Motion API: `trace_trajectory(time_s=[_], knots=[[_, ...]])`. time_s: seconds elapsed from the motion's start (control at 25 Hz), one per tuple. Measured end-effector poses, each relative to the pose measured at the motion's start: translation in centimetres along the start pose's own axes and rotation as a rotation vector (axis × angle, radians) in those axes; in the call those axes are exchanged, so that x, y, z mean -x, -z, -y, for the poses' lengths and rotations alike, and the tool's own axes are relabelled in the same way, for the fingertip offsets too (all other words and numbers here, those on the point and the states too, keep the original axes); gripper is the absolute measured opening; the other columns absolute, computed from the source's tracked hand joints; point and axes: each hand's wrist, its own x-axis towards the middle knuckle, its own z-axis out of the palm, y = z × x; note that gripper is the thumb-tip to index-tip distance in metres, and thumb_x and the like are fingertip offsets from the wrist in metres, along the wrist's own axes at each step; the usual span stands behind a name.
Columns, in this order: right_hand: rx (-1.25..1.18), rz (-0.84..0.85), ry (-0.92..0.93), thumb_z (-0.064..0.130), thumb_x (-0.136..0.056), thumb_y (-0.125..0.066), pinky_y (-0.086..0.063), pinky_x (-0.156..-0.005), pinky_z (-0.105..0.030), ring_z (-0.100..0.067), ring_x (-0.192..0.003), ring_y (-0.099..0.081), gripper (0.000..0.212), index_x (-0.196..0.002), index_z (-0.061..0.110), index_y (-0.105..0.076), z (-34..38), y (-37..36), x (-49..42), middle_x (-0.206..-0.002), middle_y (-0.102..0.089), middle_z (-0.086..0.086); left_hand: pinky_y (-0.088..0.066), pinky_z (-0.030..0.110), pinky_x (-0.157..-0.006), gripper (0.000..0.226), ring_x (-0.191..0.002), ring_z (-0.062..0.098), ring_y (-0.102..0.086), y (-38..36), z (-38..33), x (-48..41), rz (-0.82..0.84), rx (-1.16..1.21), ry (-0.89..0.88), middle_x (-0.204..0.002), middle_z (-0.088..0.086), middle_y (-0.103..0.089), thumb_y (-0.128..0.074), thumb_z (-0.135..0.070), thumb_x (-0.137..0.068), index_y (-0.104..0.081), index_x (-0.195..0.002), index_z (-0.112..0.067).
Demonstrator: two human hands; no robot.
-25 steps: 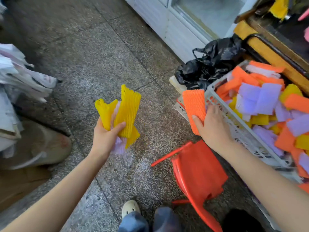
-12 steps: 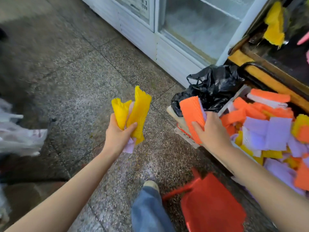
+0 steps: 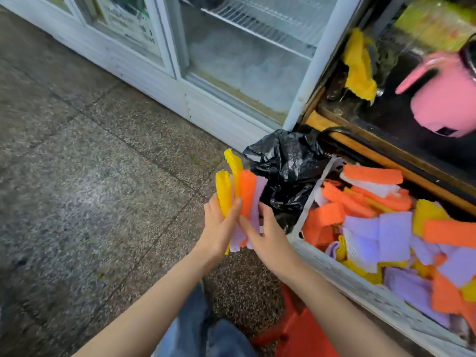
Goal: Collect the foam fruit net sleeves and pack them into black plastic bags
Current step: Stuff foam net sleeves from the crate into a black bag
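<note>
Reference item: white slatted plastic crate (image 3: 347,276); we place every other entry against it. Contents: a loose heap of flat foam net sleeves (image 3: 391,228) in orange, lilac and yellow, filling it to the rim. Just off the crate's left corner, held upright in the air, we record a hand-held bundle of foam net sleeves (image 3: 239,191), with yellow pieces on the side away from the crate, then orange, then lilac nearest it. Left hand (image 3: 219,228): grasping the bundle on the side away from the crate, thumb laid across the yellow pieces. Right hand (image 3: 268,235): between bundle and crate, fingers curled on the lilac and orange pieces, pressing them to the rest. Against the crate's far left corner, directly behind the bundle, is a crumpled black plastic bag (image 3: 286,163); we cannot tell whether its mouth is open. Below the crate's near wall is a red plastic stool (image 3: 309,336). Beyond the crate, past the bag, is a white glass-door refrigerator cabinet (image 3: 231,60). Beyond the crate's far edge are a pink plastic jug (image 3: 443,104) and a single yellow foam piece (image 3: 359,70).
</note>
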Motion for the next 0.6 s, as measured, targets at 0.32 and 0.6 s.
trace_trajectory(time_s=[0.32,0.6], knots=[[-0.145,-0.223,-0.113,0.062,-0.050,-0.080,-0.044,-0.085,-0.018,-0.001,-0.112,-0.055,0.098,-0.128,0.020,-0.039,-0.3,2.1,-6.8,-0.121,-0.055,0.017,-0.039,0.042,-0.102,0.058,-0.112,0.019,-0.050,-0.6,-2.7,-7.5,0.327,0.130,0.054,-0.126,0.017,-0.050,-0.052,-0.064,-0.071,-0.050,-0.114,-0.025],[-0.028,-0.518,-0.233,0.037,-0.076,-0.073,-0.049,-0.080,-0.037,-0.010,-0.091,-0.057,0.051,-0.113,0.022,-0.042,-2.9,6.3,-8.9,-0.102,-0.057,0.011,-0.047,0.030,-0.089,0.028,-0.106,0.012,-0.057,-1.9,-4.3,-14.4,0.573,-0.134,0.004,-0.121,0.000,-0.057,-0.060,-0.021,-0.092,-0.051,-0.118,-0.017]])
